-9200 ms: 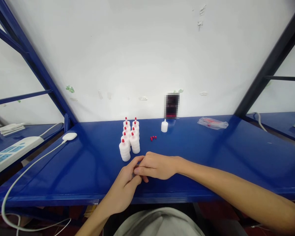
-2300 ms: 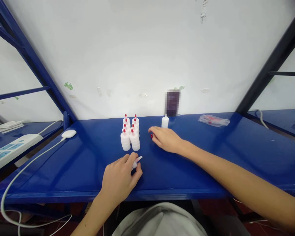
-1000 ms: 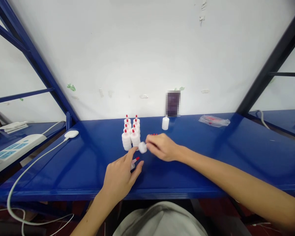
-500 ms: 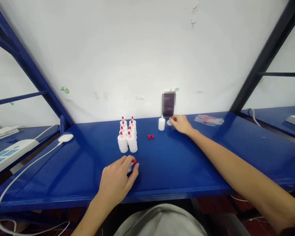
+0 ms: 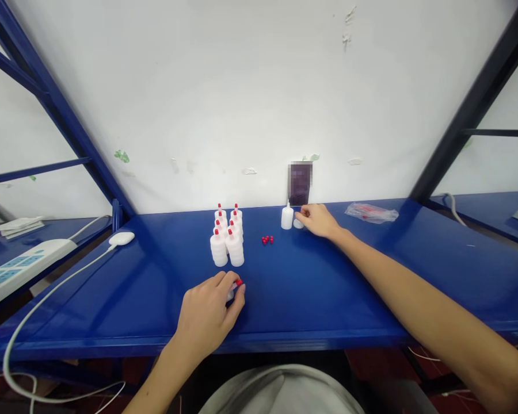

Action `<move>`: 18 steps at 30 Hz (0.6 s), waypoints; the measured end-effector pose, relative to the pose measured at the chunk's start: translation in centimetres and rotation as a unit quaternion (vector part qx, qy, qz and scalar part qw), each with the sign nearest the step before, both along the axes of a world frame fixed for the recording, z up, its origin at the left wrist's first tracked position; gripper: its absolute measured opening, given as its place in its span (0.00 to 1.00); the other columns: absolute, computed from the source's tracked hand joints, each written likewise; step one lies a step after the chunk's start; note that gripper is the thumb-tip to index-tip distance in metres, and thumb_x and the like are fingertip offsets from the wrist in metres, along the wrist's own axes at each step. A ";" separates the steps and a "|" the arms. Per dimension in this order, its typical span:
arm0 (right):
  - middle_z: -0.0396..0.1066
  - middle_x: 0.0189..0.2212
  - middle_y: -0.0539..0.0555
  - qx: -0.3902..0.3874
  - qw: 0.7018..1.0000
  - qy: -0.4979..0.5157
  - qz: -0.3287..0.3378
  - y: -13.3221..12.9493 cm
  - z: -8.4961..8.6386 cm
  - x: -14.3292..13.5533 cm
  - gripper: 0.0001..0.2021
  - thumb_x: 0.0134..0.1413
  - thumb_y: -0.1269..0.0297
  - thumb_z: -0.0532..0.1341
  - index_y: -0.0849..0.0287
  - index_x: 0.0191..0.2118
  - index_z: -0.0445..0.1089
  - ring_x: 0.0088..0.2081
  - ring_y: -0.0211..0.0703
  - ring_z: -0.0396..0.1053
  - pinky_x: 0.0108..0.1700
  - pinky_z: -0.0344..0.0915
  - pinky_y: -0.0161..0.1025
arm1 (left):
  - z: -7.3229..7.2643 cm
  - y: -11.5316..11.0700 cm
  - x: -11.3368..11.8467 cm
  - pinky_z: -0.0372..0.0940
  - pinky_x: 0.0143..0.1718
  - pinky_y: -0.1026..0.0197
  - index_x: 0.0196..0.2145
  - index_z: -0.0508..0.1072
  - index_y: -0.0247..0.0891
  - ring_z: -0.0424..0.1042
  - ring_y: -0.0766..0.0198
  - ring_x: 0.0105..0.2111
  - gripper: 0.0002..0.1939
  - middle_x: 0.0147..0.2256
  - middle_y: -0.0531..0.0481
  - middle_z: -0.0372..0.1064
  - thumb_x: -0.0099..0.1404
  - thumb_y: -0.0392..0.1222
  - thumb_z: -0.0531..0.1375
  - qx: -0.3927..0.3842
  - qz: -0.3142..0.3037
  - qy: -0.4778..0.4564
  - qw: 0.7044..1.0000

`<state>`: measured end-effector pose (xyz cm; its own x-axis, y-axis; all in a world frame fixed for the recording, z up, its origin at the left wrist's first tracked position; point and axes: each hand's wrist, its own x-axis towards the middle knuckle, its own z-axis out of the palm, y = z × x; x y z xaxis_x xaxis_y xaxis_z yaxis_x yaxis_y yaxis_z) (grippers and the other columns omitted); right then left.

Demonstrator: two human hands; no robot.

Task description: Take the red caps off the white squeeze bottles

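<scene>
Red-tipped bottle (image 5: 230,295): lower centre of the frame, tilted, mostly hidden in the left hand (image 5: 209,303), whose thumb and forefinger I see pinching it.
Red tip (image 5: 239,282): a bare white nozzle showed there two seconds ago, so I judge this one capped now.
Right hand (image 5: 320,220): gone from centre to right of centre within a second, fingertips pressed together on top of a small white piece (image 5: 299,223).
Uncapped bottle (image 5: 287,219): upright just left of that piece; contents I cannot tell.
Bottle rows (image 5: 235,253): left of centre, opaque, visible tops red.
Loose red caps (image 5: 267,240): between rows and uncapped bottle.
Clear bag (image 5: 372,213): at right, red bits inside.
</scene>
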<state>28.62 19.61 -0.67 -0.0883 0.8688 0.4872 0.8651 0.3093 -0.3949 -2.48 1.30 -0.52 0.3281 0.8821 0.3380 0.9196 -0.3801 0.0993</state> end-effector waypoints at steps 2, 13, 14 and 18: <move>0.62 0.17 0.49 0.022 0.999 0.012 -0.021 -0.4 0.5 -0.1 0.17 0.56 0.56 0.53 0.57 0.20 0.60 0.23 0.37 0.56 0.29 0.51 0.36 | 0.0 0.0 0.0 0.53 0.28 0.61 0.39 0.69 0.43 0.72 0.63 0.30 0.13 0.34 0.54 0.74 0.72 0.47 0.47 -0.002 -0.002 -0.002 1.000; 0.72 0.29 0.52 0.071 0.923 -0.151 0.347 -10.5 3.6 -9.8 0.07 0.56 0.63 0.54 0.58 0.35 0.67 0.27 0.39 0.64 0.30 0.54 0.35 | 0.2 -0.1 0.1 0.53 0.28 0.61 0.38 0.66 0.42 0.73 0.60 0.31 0.10 0.32 0.53 0.73 0.71 0.43 0.47 -0.013 0.008 -0.005 1.000; 0.73 0.32 0.53 0.060 0.919 -0.179 0.347 -11.6 3.4 -11.0 0.09 0.57 0.62 0.54 0.59 0.39 0.67 0.28 0.40 0.65 0.29 0.53 0.36 | 0.2 0.0 0.1 0.53 0.28 0.60 0.37 0.66 0.41 0.73 0.60 0.31 0.10 0.32 0.52 0.73 0.71 0.43 0.47 -0.015 0.007 -0.001 1.000; 0.73 0.33 0.56 0.021 0.906 -0.267 0.327 -14.2 2.6 -13.5 0.13 0.63 0.60 0.49 0.62 0.40 0.66 0.27 0.41 0.68 0.25 0.49 0.38 | 0.4 0.0 0.3 0.54 0.28 0.60 0.33 0.63 0.41 0.72 0.58 0.31 0.07 0.32 0.50 0.72 0.68 0.43 0.50 -0.029 0.009 0.021 0.999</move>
